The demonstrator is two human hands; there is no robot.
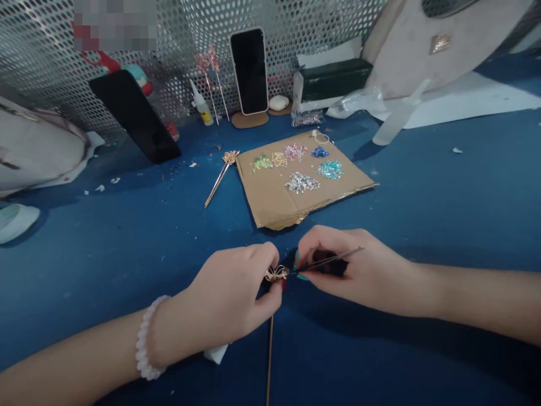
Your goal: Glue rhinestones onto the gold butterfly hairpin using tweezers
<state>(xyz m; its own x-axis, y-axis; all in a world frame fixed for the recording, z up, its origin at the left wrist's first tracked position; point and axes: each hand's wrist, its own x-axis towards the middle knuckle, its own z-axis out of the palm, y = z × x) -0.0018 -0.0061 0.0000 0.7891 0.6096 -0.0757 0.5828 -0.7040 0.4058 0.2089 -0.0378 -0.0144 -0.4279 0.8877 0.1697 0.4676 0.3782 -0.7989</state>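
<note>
Between the thumb and fingers of my left hand (236, 287) is a gold hairpin (276, 274) with an openwork metal head. Its long thin stem runs down below the hand toward the lower edge of the view. My right hand (357, 270) is closed around slim dark tweezers (327, 261), whose tips point left and meet or nearly meet the hairpin's head. Whether the tips grip anything is too small to tell. Beyond the hands, a cardboard piece (270, 200) bears several small piles of sequins, among them silver (302, 182), turquoise (330, 169) and green (262, 162).
Another gold hairpin (217, 183) lies left of the cardboard. Behind stand a glue bottle (203, 108), glittery pink sticks (213, 84), a propped phone (250, 70) and a leaning dark phone (135, 115). A translucent bottle (399, 118) stands right; a white dish (19, 221) sits left.
</note>
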